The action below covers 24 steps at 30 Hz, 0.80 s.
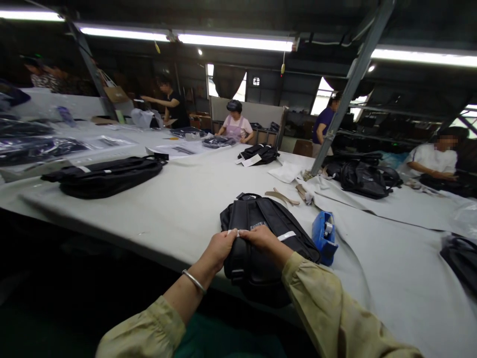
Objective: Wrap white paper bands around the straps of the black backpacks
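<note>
A black backpack (pixel 278 216) lies on the white-covered table in front of me, its shoulder straps facing up. My left hand (pixel 220 247) is closed in a pinch at the left shoulder strap (pixel 240 215). Beside it, thumb nearly touching thumb, my right hand (pixel 261 235) pinches the same strap. A small bit of white shows between the fingertips; what it is, I cannot make out. Across the other strap runs a pale band (pixel 286 235). Just right of the backpack stands a blue tape dispenser (pixel 323 237).
Another black bag (pixel 112 175) lies to the left, and one with white tags (pixel 261 153) sits farther back. Brown strips (pixel 282 197) lie behind my backpack. A slanted metal post (pixel 348 94) rises at right. Several people work around the tables, one (pixel 234 124) straight across.
</note>
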### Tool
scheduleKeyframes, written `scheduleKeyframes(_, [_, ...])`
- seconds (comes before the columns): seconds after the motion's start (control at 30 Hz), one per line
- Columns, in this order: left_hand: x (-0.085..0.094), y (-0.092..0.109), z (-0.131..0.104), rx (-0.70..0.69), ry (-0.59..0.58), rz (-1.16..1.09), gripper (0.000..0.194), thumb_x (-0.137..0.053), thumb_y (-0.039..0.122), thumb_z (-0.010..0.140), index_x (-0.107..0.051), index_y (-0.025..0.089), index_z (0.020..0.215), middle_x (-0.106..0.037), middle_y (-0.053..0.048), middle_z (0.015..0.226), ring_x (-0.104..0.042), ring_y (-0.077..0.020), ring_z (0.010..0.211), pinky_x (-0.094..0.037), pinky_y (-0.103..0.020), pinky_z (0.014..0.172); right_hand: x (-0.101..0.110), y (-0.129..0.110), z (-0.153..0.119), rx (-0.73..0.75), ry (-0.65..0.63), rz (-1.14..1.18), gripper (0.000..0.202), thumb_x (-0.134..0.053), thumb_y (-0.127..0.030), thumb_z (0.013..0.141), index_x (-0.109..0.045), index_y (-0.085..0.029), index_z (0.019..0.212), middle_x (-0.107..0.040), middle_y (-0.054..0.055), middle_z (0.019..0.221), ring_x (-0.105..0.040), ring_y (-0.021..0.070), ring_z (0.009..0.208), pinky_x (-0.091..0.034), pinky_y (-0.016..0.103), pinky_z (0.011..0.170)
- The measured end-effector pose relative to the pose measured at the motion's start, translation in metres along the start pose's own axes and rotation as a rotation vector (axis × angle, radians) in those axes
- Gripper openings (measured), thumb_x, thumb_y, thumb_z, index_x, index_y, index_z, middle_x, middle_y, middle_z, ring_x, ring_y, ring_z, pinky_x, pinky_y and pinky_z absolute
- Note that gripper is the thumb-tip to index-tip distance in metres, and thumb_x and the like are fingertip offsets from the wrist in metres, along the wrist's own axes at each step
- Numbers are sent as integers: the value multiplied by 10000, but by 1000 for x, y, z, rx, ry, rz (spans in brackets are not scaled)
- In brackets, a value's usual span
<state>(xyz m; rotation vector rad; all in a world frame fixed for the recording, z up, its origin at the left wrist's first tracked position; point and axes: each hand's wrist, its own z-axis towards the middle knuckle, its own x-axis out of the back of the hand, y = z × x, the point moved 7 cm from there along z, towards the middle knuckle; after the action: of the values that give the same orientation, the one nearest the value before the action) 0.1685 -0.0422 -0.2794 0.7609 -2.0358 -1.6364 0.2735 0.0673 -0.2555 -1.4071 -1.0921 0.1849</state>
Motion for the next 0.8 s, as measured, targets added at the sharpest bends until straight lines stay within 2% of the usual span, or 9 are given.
scheduleKeyframes(0.17, [-2, -3, 0, 39, -12, -66, 309, -628, 396, 816, -708, 99, 784, -725, -92, 748, -642, -184, 685, -507, -267, 628, -22, 12, 11, 56, 10, 444, 433, -732, -507, 638, -461, -182, 548, -374, -78, 462, -314, 61, 449, -239, 232, 446])
scheduleKeyframes(0.27, [-11, -3, -4, 119, 10, -170, 261, -626, 324, 841, -690, 75, 799, -724, -110, 744, -647, -171, 648, -525, -262, 614, -21, 13, 9, 89, 7, 519, 466, -682, -591, 657, -476, -181, 571, -425, -63, 487, -366, 73, 457, -292, 236, 468])
scheduleKeyframes(0.33, [-19, -4, -11, 186, -27, -255, 265, -588, 309, 873, -681, 62, 857, -731, -137, 788, -669, -183, 677, -549, -283, 651, -2, 15, 2, 109, 17, 367, 465, -589, -616, 743, -519, -178, 603, -484, -37, 505, -415, 93, 446, -329, 251, 475])
scheduleKeyframes(0.43, [-29, -4, -29, 250, -172, -259, 364, -505, 399, 912, -661, 81, 996, -737, -156, 899, -693, -225, 770, -573, -355, 707, 66, 22, -18, 230, 237, -42, 397, -521, -539, 833, -645, -166, 777, -654, 48, 712, -591, 165, 635, -452, 297, 639])
scheduleKeyframes(0.5, [-26, 3, -43, 124, -209, -3, 406, -520, 471, 889, -657, 120, 1039, -735, -134, 927, -691, -248, 820, -571, -388, 734, 119, 42, -33, 213, 445, -285, 376, -552, -486, 835, -673, -160, 979, -692, 117, 960, -631, 239, 921, -463, 359, 850])
scheduleKeyframes(0.6, [-24, 25, -64, -266, -192, 496, 431, -567, 515, 845, -658, 161, 1074, -729, -105, 959, -675, -268, 906, -540, -421, 850, 167, 101, -51, -81, 528, -385, 530, -613, -463, 805, -621, -82, 1174, -610, 245, 1212, -545, 353, 1187, -405, 460, 1004])
scheduleKeyframes(0.7, [-37, 28, -72, -495, -289, 606, 540, -532, 506, 872, -544, 174, 1298, -690, -114, 1174, -645, -260, 1073, -501, -409, 971, 161, 147, -68, -308, 458, -219, 647, -599, -526, 810, -572, -65, 1263, -601, 278, 1217, -618, 373, 1074, -517, 475, 839])
scheduleKeyframes(0.77, [-42, 21, -64, -553, -321, 657, 596, -533, 488, 875, -480, 160, 1369, -633, -130, 1295, -603, -263, 1173, -478, -412, 1022, 140, 159, -79, -365, 419, -13, 705, -559, -564, 825, -478, -126, 1371, -572, 241, 1283, -653, 323, 971, -566, 420, 672])
scheduleKeyframes(0.8, [-40, 17, -59, -581, -284, 727, 587, -532, 477, 877, -494, 143, 1358, -624, -144, 1307, -592, -278, 1191, -472, -433, 1031, 127, 160, -83, -372, 395, 83, 732, -543, -572, 832, -414, -158, 1422, -541, 220, 1332, -656, 296, 943, -573, 395, 619])
